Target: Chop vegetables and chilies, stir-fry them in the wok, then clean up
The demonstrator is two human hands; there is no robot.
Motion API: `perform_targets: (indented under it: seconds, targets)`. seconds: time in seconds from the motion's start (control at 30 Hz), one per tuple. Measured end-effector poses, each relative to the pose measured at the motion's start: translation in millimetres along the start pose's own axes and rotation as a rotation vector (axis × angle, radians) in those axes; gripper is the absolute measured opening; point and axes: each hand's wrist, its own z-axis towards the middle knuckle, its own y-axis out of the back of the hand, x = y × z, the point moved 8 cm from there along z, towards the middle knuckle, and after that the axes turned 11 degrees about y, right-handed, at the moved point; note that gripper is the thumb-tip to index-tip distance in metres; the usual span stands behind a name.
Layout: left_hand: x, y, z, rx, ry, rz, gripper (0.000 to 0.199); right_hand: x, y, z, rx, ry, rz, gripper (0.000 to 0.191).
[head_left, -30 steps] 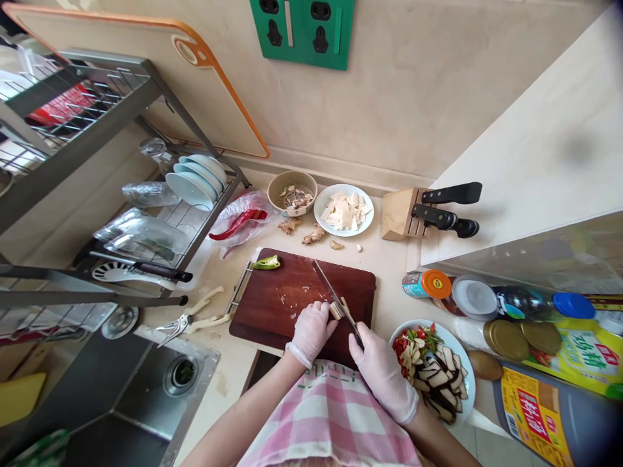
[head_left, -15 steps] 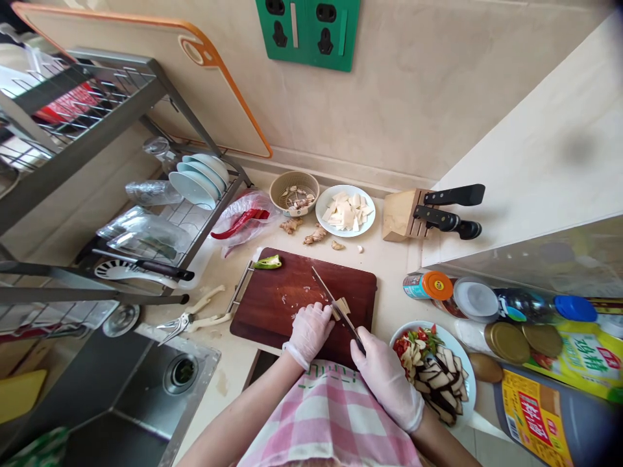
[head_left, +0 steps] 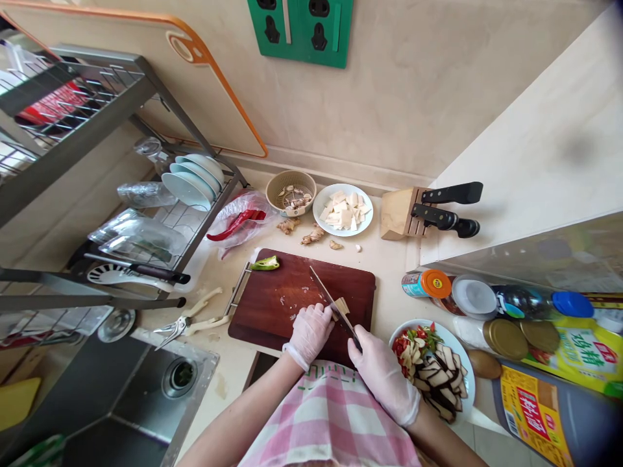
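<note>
My right hand [head_left: 384,373], in a clear glove, is closed around the black handle of a kitchen knife [head_left: 327,293]. The blade slants up and left over a dark red-brown cutting board [head_left: 272,295]. Thin pale tan slices [head_left: 342,307] lie together just right of the blade. Close against the blade's left side is my gloved left hand [head_left: 310,331], its fingers curled down on the board; whatever they press is hidden beneath them. A piece of green pepper [head_left: 265,263] rests at the board's upper left corner, and small whitish bits are scattered mid-board.
Behind the board stand a basket of garlic [head_left: 291,192], a plate of white slices [head_left: 343,209], ginger [head_left: 312,234] and a knife block [head_left: 400,213]. A plate of chopped vegetables [head_left: 433,370] and jars sit right. Left are kitchen shears [head_left: 191,319], a dish rack [head_left: 160,263] and the sink [head_left: 146,383].
The knife has shifted slightly, and the pale slices right of the blade look more fanned out. My left hand stays nearly in place; the whole view has moved a little.
</note>
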Motion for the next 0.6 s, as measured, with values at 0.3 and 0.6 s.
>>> perform_targets:
  seconds: [0.3, 0.6]
  targets:
    - [0.5, 5.4, 1.0, 0.010, 0.009, -0.038, 0.023, -3.8, -17.0, 4.9, -0.066, 0.036, 0.012, 0.017]
    - [21.3, 30.6, 0.8, -0.042, 0.080, -0.201, 0.020, 2.3, 13.3, -5.8, -0.195, 0.066, 0.053, 0.019]
